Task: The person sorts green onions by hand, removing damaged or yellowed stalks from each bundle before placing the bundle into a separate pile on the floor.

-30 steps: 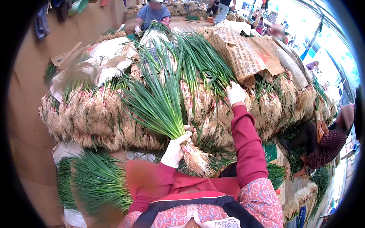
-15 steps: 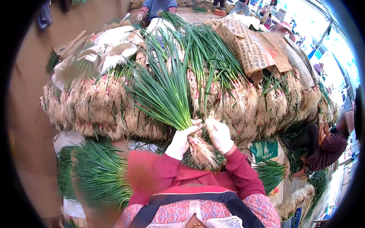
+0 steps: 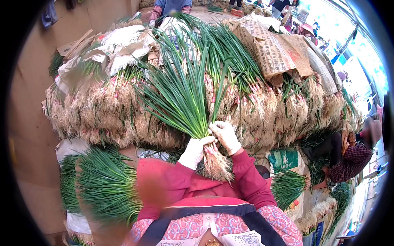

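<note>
A bunch of spring onions (image 3: 186, 104), with long green leaves, pinkish bulbs and pale stringy roots (image 3: 217, 164), is held before my chest, leaves pointing away from me. My left hand (image 3: 196, 151), in a white glove, wraps round the stems just above the bulbs. On the right side of the bunch, my white-gloved right hand (image 3: 225, 136) has its fingers bent together against the stems. Whether it pinches a single stalk is too small to tell. Behind the bunch rises a big heap of spring onions (image 3: 111, 110), roots toward me.
White sacks (image 3: 127, 45) and a brown paper sack (image 3: 266, 51) lie over the heap. Cut bunches of green leaves (image 3: 108, 184) lie at my left, more spring onions (image 3: 287, 186) at my right. One person (image 3: 353, 160) sits at the right; another (image 3: 172, 7) is beyond the heap.
My right hand has moved left from beside the bunch and now touches its stems. A long leafy part now stands out at the bunch's right side. My left hand keeps its grip.
</note>
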### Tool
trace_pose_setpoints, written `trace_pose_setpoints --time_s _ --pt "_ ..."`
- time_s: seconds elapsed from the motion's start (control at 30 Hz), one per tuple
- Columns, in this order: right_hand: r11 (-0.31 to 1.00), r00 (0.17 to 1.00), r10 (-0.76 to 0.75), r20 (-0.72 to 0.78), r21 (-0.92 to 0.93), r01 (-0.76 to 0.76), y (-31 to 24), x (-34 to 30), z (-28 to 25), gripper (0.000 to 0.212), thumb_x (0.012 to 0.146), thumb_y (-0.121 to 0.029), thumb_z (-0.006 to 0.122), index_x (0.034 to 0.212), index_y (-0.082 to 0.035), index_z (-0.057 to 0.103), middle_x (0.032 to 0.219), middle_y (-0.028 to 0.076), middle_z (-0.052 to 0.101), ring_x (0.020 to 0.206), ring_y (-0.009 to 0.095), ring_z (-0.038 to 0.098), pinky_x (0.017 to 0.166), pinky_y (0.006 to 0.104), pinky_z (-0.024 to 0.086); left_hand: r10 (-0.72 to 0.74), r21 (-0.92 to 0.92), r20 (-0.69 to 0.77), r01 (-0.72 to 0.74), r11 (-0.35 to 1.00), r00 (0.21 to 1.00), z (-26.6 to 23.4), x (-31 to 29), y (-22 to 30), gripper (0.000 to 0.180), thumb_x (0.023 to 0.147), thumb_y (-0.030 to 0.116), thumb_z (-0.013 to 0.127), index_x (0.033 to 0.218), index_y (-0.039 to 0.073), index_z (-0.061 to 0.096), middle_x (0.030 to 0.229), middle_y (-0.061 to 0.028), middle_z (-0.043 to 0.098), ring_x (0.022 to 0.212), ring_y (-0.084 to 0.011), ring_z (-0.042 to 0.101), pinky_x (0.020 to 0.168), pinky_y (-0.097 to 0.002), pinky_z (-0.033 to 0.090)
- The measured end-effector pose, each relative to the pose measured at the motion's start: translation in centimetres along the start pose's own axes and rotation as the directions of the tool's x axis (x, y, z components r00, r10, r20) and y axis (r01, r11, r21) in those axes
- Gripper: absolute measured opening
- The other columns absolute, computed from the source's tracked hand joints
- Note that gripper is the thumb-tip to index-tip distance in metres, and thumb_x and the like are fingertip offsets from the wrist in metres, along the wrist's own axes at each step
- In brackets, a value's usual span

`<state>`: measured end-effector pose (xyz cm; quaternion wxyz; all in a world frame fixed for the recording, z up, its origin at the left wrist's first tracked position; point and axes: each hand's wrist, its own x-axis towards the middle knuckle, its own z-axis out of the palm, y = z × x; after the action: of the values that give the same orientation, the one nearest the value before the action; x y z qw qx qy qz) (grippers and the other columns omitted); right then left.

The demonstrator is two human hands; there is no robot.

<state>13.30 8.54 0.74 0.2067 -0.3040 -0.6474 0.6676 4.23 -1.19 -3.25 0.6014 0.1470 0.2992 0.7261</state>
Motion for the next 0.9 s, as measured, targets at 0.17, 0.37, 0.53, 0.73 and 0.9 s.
trace_pose_setpoints --time_s 0.17,0.37,0.53,0.73,0.9 --pt "0.914 0.997 0.014 -0.081 0.405 0.020 -0.2 0.0 1.6 0.022 0.088 -0.026 0.055 0.089 -0.004 0.056 0.066 -0.004 0.054 0.047 0.003 0.043 0.042 0.0170 0.035 -0.086 -0.131 0.012 0.087 0.988 0.996 -0.4 -0.1 0.3 0.022 0.077 0.000 0.056 0.098 0.002 0.051 0.081 -0.0130 0.063 0.063 -0.0215 0.060 0.059 -0.0336 0.051" --pt "0.874 0.995 0.035 -0.088 0.486 0.012 -0.5 -1.9 1.9 0.029 0.091 -0.031 0.049 0.097 -0.003 0.056 0.069 -0.002 0.055 0.042 0.000 0.039 0.034 0.0142 0.029 -0.053 -0.238 0.036 0.060 0.969 0.998 0.2 -0.3 -0.2 0.028 0.080 0.004 0.055 0.107 -0.001 0.052 0.086 -0.0112 0.063 0.071 -0.0216 0.060 0.068 -0.0340 0.051" --pt "0.862 0.999 0.036 -0.039 0.506 -0.011 -1.0 -2.2 1.4 0.026 0.089 -0.027 0.053 0.102 -0.004 0.055 0.071 0.000 0.056 0.044 0.003 0.042 0.034 0.0159 0.029 -0.121 -0.214 0.103 0.141 0.967 0.987 -0.2 -0.4 -0.4 0.027 0.081 0.007 0.054 0.106 -0.004 0.054 0.079 -0.0100 0.062 0.070 -0.0214 0.060 0.070 -0.0339 0.050" --pt "0.800 0.990 0.094 -0.109 0.600 -0.010 -0.8 -2.8 1.6 0.026 0.087 -0.025 0.056 0.100 -0.002 0.056 0.066 -0.001 0.052 0.045 0.004 0.043 0.038 0.0164 0.031 -0.119 -0.232 0.096 0.138 0.963 0.988 0.1 -0.4 -0.4 0.025 0.081 0.008 0.054 0.104 -0.003 0.056 0.078 -0.0104 0.062 0.069 -0.0210 0.059 0.070 -0.0328 0.049" --pt "0.968 0.979 -0.044 -0.198 0.234 0.091 0.0 -2.9 1.5 0.017 0.088 -0.018 0.055 0.082 -0.002 0.059 0.064 -0.002 0.054 0.046 0.003 0.043 0.040 0.0167 0.032 -0.107 -0.246 0.051 0.116 0.962 0.993 -0.4 -0.1 -0.6 0.020 0.080 0.005 0.055 0.098 -0.002 0.056 0.077 -0.0122 0.062 0.066 -0.0205 0.060 0.063 -0.0307 0.050"
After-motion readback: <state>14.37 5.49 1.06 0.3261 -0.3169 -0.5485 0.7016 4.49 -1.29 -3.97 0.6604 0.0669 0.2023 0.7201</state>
